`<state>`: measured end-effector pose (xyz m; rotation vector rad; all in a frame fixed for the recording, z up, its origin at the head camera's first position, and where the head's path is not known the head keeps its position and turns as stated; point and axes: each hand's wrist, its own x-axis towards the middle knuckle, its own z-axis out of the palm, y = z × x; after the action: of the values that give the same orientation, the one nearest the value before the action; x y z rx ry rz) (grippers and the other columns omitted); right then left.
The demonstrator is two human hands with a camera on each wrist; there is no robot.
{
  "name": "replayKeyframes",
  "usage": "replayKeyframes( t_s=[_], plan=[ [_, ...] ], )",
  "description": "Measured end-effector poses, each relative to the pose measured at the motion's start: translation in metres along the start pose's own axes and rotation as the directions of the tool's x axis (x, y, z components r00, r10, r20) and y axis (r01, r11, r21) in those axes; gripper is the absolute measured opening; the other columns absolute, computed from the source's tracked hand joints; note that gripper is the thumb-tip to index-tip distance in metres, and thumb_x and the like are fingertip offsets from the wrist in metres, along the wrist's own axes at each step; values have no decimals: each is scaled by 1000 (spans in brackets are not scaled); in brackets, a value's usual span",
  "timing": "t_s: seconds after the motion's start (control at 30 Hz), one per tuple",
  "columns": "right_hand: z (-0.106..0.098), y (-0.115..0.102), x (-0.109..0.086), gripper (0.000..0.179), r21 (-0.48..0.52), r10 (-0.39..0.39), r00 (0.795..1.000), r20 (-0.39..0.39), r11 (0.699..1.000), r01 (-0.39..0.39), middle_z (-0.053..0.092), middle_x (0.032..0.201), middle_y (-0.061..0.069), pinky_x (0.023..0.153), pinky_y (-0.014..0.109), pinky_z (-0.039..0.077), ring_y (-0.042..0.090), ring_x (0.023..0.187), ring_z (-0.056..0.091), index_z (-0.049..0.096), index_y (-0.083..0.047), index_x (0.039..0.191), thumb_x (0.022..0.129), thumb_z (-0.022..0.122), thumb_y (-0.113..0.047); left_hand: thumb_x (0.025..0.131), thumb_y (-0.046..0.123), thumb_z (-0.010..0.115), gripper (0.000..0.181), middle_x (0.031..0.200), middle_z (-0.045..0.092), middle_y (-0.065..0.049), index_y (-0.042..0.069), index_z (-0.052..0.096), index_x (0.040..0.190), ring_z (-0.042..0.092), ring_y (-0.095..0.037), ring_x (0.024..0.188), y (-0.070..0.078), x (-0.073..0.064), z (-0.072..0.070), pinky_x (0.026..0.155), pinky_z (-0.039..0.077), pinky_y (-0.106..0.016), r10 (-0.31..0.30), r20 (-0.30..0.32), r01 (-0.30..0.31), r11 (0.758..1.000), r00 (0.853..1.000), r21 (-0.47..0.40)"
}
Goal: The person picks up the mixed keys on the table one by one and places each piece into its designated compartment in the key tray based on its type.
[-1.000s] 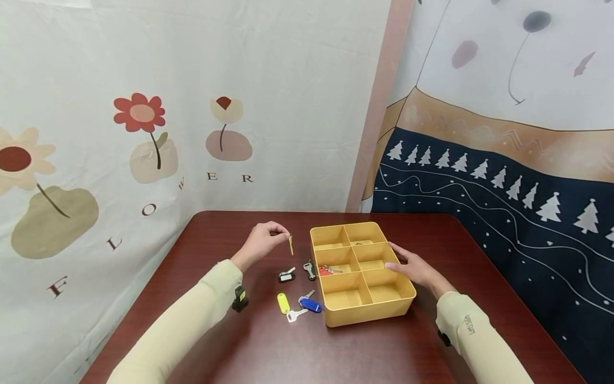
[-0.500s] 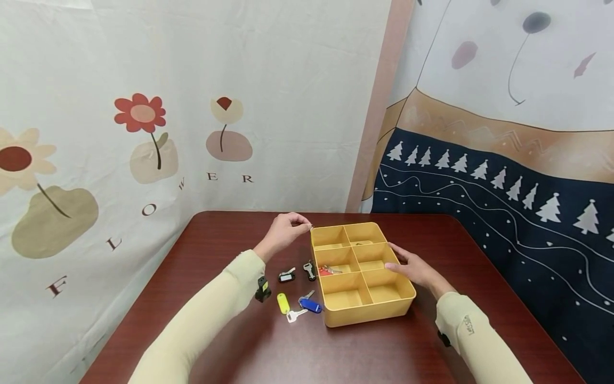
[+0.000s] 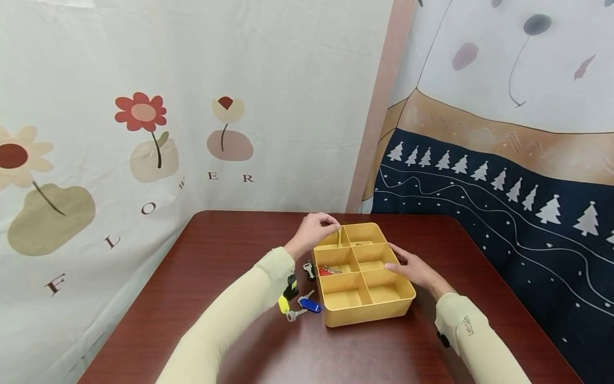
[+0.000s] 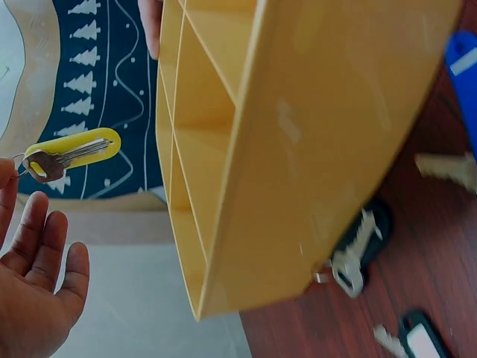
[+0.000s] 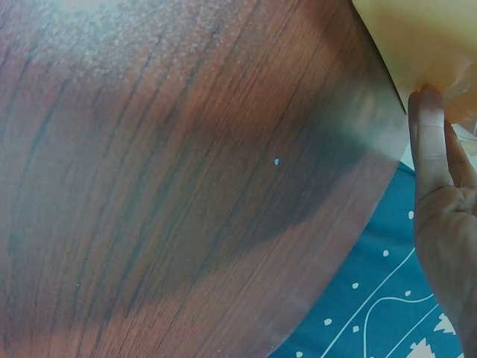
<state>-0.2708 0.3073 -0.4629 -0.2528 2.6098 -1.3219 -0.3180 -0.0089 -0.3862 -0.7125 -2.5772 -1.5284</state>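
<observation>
My left hand [image 3: 316, 232] pinches the ring of a key [image 4: 46, 165] with a yellow key tag [image 4: 110, 146], which hangs over the back left compartment of a yellow divided box [image 3: 369, 314]. My right hand [image 3: 414, 269] holds the box's right wall, thumb over the rim and fingers along the outside. In the right wrist view its straight fingers [image 5: 430, 142] lie against the wall; the thumb is hidden there. A red-tagged key [image 3: 328, 270] lies in the middle left compartment. Something small shows low in the back right one.
Left of the box on the dark red table [image 3: 230, 240] lie keys with a blue tag [image 3: 310, 305], a yellow tag [image 3: 283, 304] and black tags, one black-tagged key [image 4: 356, 257] close by the box. Printed cloths [image 3: 288, 106] hang behind.
My left hand has moved right with the key, from above the table to over the box's back left compartment. The right hand and the box have stayed in place.
</observation>
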Motion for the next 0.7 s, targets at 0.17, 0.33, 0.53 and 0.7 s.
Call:
replayKeyframes(
  t_s=[0.17,0.33,0.53,0.7],
  plan=[
    [1,-1,-1,78,2,-15,1000,2,1000,15,35,152,28,104,54,39,41,133,43,22,-7,158,97,65,-31,92,22,71,13,101,70,-1,11,76,95,58,-14,86,7,6,18,75,48,-29,5,15,-4,1000,1000,-13],
    [2,-3,-3,77,-6,-16,1000,-2,1000,16,35,152,28,104,54,39,41,133,43,22,-7,158,98,65,-29,92,23,71,12,99,69,2,13,76,95,56,-13,83,12,12,33,72,46,-28,-17,26,18,999,1000,-48],
    [1,-4,-3,76,-11,-6,1000,2,1000,6,35,152,28,104,54,40,41,132,44,22,-7,158,98,64,-30,92,21,71,10,94,69,3,12,76,93,56,-12,80,14,17,48,70,47,-26,-30,38,33,996,999,-85],
    [0,-4,-1,76,-16,-10,1000,5,1000,10,36,151,28,104,54,39,41,132,44,22,-7,158,98,64,-30,91,18,72,8,92,69,4,11,77,91,57,-8,80,16,21,59,70,48,-22,-31,40,34,997,999,-69]
  ],
)
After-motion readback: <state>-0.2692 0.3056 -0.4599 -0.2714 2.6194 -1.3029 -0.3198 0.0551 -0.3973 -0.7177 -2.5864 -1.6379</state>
